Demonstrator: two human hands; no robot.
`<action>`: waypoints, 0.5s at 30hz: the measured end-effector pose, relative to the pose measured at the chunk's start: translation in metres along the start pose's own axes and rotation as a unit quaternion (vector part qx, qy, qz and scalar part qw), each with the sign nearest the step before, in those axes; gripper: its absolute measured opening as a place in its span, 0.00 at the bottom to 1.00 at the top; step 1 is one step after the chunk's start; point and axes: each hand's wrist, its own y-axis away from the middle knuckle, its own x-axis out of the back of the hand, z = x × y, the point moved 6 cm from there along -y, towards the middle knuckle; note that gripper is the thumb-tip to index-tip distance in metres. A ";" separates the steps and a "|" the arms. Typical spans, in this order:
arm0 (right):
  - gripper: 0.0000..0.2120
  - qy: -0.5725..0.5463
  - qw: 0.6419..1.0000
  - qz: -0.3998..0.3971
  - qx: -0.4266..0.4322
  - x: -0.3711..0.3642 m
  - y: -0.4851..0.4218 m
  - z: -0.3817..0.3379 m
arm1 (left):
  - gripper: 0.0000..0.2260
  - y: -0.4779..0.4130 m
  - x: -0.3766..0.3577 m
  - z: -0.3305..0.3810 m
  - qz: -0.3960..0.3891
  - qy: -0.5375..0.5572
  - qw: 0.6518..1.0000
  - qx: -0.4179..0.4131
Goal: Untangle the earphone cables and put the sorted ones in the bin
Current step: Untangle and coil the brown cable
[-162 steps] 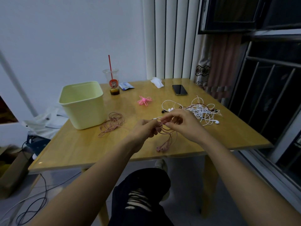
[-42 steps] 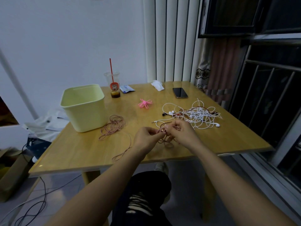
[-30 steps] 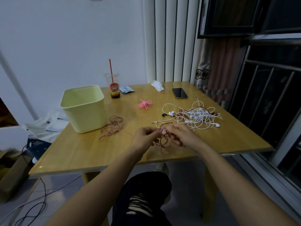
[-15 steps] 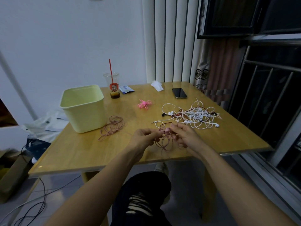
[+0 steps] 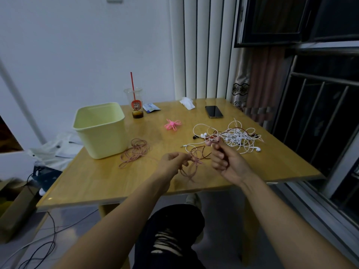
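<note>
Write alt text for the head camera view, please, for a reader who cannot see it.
Both hands, left hand and right hand, pinch a pink earphone cable above a wooden table. A white cable tangle lies right, a pale yellow bin left.

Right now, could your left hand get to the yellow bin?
Probably yes: the bin stands open on the table, left of the left hand, with only a loose pink cable coil between.

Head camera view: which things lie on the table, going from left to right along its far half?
Yellow bin → drink cup with red straw → small blue packet → pink clip → white tissue → black phone → white earphone tangle.
</note>
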 end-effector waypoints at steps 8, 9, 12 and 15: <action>0.14 0.050 0.998 0.008 -0.031 0.025 0.021 -0.021 | 0.11 0.009 0.024 0.014 0.061 -0.023 0.998 -0.024; 0.16 0.135 0.989 0.030 -0.058 0.028 0.026 -0.020 | 0.10 0.012 0.024 0.019 0.069 -0.031 0.996 -0.039; 0.14 0.340 0.931 0.092 -0.093 0.030 0.032 -0.029 | 0.09 0.015 0.027 0.032 0.097 -0.042 0.991 -0.081; 0.12 0.517 0.840 0.061 -0.153 0.021 0.036 -0.045 | 0.09 0.018 0.028 0.050 0.102 -0.070 0.985 -0.117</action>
